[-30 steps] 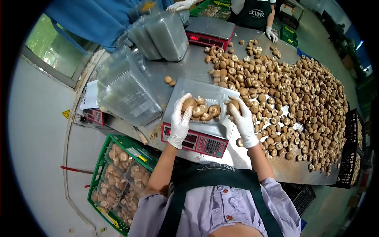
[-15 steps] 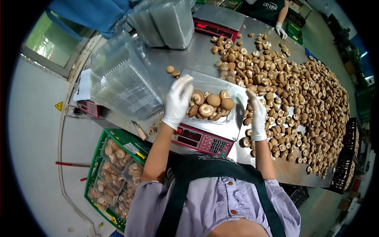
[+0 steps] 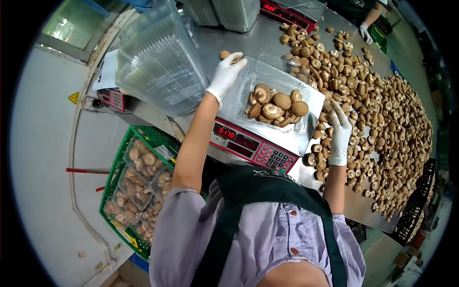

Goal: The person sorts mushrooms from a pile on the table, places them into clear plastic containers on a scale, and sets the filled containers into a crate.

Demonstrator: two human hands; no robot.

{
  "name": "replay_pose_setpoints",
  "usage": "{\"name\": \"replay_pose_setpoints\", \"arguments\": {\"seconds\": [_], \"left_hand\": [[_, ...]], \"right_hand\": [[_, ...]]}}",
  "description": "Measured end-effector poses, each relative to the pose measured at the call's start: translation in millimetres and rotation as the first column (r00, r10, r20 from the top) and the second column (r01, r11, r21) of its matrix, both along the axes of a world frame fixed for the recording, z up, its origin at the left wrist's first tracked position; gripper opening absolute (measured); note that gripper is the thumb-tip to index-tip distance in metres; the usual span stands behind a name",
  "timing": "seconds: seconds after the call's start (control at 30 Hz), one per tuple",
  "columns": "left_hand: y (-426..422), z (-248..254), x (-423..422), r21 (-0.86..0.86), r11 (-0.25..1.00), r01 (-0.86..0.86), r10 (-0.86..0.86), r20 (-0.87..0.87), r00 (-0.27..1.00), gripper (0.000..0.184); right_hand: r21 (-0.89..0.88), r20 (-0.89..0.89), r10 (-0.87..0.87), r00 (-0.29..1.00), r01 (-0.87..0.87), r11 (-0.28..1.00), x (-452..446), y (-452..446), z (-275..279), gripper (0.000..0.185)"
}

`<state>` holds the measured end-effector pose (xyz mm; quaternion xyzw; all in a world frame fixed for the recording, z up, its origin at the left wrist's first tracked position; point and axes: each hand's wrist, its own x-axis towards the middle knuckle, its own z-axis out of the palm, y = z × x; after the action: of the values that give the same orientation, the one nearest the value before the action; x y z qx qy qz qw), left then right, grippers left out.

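Observation:
A clear plastic punnet (image 3: 308, 125) holding several shiitake mushrooms (image 3: 282, 100) rests on the steel pan of a red electronic scale (image 3: 253, 146). The scale's red digits look like 0.170. My left hand (image 3: 226, 79), in a white glove, is over the left side of the scale, its fingers apart, with a loose mushroom (image 3: 224, 54) just beyond the fingertips. My right hand (image 3: 339, 134), also gloved, is right of the scale, at the near edge of the mushroom pile (image 3: 382, 129). Its fingers are spread over the mushrooms, and I see nothing held in it.
Nested clear punnets (image 3: 160, 67) stand left of the scale. A knife (image 3: 177, 130) lies by the table edge. A green crate (image 3: 112, 191) of filled punnets sits lower left. Across the table are a second scale (image 3: 287, 16) and a co-worker's gloved hand (image 3: 366, 33).
My left hand has moved from beside the punnet toward the loose mushrooms behind it. My right hand has shifted outward to the pile's edge. The camera view has shifted.

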<state>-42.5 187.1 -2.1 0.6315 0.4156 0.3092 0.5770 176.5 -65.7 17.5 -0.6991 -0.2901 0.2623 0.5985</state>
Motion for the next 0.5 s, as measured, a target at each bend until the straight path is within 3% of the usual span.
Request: {"name": "replay_pose_setpoints", "arguments": {"seconds": [0.03, 0.1, 0.17, 0.23, 0.3, 0.37, 0.43, 0.5], "left_hand": [[2, -3, 4, 0.003, 1.0, 0.0, 0.0, 0.01, 1.0, 0.044], [6, -2, 19, -0.287, 0.956, 0.055, -0.03, 0.093, 0.995, 0.049], [8, -4, 27, -0.314, 0.945, 0.091, -0.045, 0.149, 0.988, 0.052], [11, -5, 28, -0.443, 0.884, 0.152, 0.026, 0.37, 0.929, 0.051], [3, 6, 19, -0.422, 0.89, 0.173, 0.048, 0.464, 0.884, 0.051], [-9, 17, 0, -0.174, 0.94, 0.293, -0.128, 0.615, 0.778, 0.051], [-29, 20, -25, -0.095, 0.949, 0.3, -0.182, 0.611, 0.77, 0.047], [-58, 28, -49, 0.092, 0.954, 0.285, -0.294, 0.113, 0.949, 0.045]], "right_hand": [[0.004, -0.004, 0.011, 1.0, -0.011, 1.0, 0, 2, -2, 0.032], [0.0, -0.013, 0.03, 0.999, -0.03, 1.0, -5, 5, -2, 0.031], [-0.012, 0.002, 0.031, 1.0, -0.031, 0.999, -10, 9, -1, 0.031], [-0.025, 0.017, 0.071, 0.997, -0.07, 0.997, -10, 9, -1, 0.031], [0.036, -0.054, 0.083, 0.995, -0.082, 0.996, -10, 6, -6, 0.033], [0.088, -0.06, 0.101, 0.993, -0.096, 0.992, -8, 1, -12, 0.033], [0.063, -0.136, 0.071, 0.988, -0.063, 0.996, -13, -7, -6, 0.033], [0.025, -0.131, 0.07, 0.989, -0.067, 0.997, -18, -13, -6, 0.035]]}}
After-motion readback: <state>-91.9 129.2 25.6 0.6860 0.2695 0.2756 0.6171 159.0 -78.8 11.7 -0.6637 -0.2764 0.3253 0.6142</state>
